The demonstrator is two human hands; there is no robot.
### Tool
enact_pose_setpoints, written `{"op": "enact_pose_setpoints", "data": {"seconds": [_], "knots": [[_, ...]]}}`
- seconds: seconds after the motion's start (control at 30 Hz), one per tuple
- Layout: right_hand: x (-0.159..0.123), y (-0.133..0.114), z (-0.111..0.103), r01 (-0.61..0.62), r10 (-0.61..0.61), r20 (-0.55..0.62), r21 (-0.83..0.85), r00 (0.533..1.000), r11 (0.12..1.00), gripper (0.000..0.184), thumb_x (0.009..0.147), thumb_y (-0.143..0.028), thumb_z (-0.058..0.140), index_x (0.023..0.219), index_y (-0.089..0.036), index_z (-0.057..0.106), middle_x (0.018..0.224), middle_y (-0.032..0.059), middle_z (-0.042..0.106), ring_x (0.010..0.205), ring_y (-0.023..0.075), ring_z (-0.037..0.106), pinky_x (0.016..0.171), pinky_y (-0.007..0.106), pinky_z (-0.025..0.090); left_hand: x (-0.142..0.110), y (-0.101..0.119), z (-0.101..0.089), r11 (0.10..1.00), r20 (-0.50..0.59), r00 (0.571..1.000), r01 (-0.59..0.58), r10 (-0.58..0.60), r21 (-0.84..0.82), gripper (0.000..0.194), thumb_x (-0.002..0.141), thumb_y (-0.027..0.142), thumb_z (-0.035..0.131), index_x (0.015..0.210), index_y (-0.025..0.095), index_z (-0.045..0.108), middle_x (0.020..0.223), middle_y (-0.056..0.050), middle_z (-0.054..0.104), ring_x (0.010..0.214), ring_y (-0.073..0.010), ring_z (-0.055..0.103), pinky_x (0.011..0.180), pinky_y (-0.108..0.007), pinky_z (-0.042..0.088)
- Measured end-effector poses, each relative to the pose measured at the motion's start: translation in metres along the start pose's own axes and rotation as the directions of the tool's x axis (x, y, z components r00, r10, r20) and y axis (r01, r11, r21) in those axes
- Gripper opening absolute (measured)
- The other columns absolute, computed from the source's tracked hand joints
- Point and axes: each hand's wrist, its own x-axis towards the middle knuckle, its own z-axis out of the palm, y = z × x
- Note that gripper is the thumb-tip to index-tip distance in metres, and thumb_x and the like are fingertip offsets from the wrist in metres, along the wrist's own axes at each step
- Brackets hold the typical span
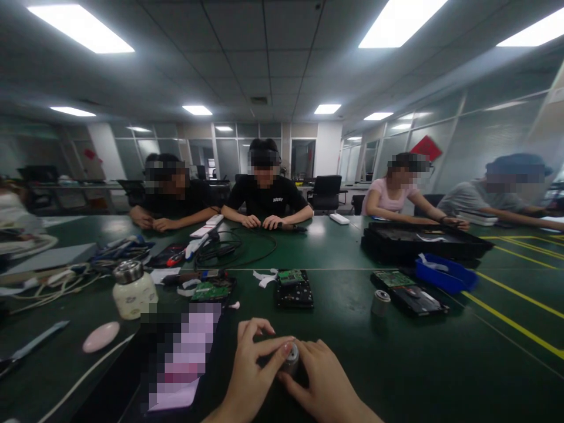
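A small silver metal cylinder [291,356], like a little motor, stands at the front of the green table between my two hands. My left hand [255,364] has its thumb and index finger closed at the cylinder's top, the other fingers bent and raised. Around the cylinder's right side, my right hand [321,376] grips it with thumb and fingers. Its lower part is partly hidden by the fingers. A similar metal cylinder [380,303] stands upright farther right, beside a black device with a green circuit board [394,278]. Straight ahead lies another black device [295,292] with a board and white ribbon.
At left are a cream flask [134,294], a pink oval object [101,337], cables and a blurred purple-screened item [189,358]. To the right stand a blue bin [445,276] and a black tray [423,244]. Several people sit across the green table [418,376].
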Motion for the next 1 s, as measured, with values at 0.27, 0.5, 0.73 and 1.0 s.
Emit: {"op": "enact_pose_setpoints", "data": {"seconds": [0.27, 0.5, 0.73, 1.0], "knots": [[0.0027, -0.0015, -0.0033, -0.015, 0.015, 0.038, 0.002, 0.999, 1.0, 0.028, 0.081, -0.035, 0.053, 0.105, -0.021, 0.057, 0.101, 0.0055, 0.065, 0.094, 0.0235, 0.057, 0.09, 0.037, 0.033, -0.001, 0.0064, -0.0027, 0.997, -0.032, 0.999, -0.008, 0.006, -0.077, 0.026, 0.084, 0.046, 0.05, 0.099, 0.035, 0.068, 0.083, -0.004, 0.055, 0.087, -0.0196, 0.047, 0.079, -0.034, 0.042], [0.0041, -0.0041, -0.0042, -0.017, 0.018, 0.048, -0.02, 0.999, 1.0, 0.025, 0.08, -0.03, 0.053, 0.103, -0.021, 0.059, 0.103, 0.0066, 0.065, 0.094, 0.0248, 0.058, 0.089, 0.038, 0.035, 0.0004, 0.0071, -0.0006, 0.998, 0.0, 1.0, 0.006, -0.006, -0.069, 0.025, 0.084, 0.046, 0.05, 0.097, 0.036, 0.069, 0.084, -0.004, 0.057, 0.088, -0.0205, 0.048, 0.081, -0.035, 0.042], [0.0023, -0.004, -0.0059, -0.037, 0.037, 0.064, -0.001, 0.997, 0.999, 0.037, 0.081, -0.032, 0.054, 0.116, -0.02, 0.054, 0.108, 0.0075, 0.064, 0.101, 0.0249, 0.057, 0.095, 0.041, 0.031, 0.0008, 0.009, -0.0014, 0.995, 0.024, 1.0, 0.006, -0.004, -0.098, 0.026, 0.084, 0.046, 0.05, 0.096, 0.034, 0.07, 0.084, -0.005, 0.057, 0.086, -0.0201, 0.048, 0.079, -0.033, 0.043], [0.0012, -0.0022, -0.0041, -0.023, 0.025, 0.05, -0.035, 0.998, 0.999, 0.028, 0.081, -0.035, 0.053, 0.105, -0.021, 0.056, 0.103, 0.0055, 0.064, 0.094, 0.0222, 0.057, 0.089, 0.035, 0.034, -0.0028, 0.0057, -0.0046, 0.993, 0.069, 0.998, 0.015, -0.006, -0.12, 0.029, 0.082, 0.044, 0.052, 0.104, 0.034, 0.067, 0.1, -0.006, 0.056, 0.096, -0.0224, 0.047, 0.089, -0.038, 0.041]]}}
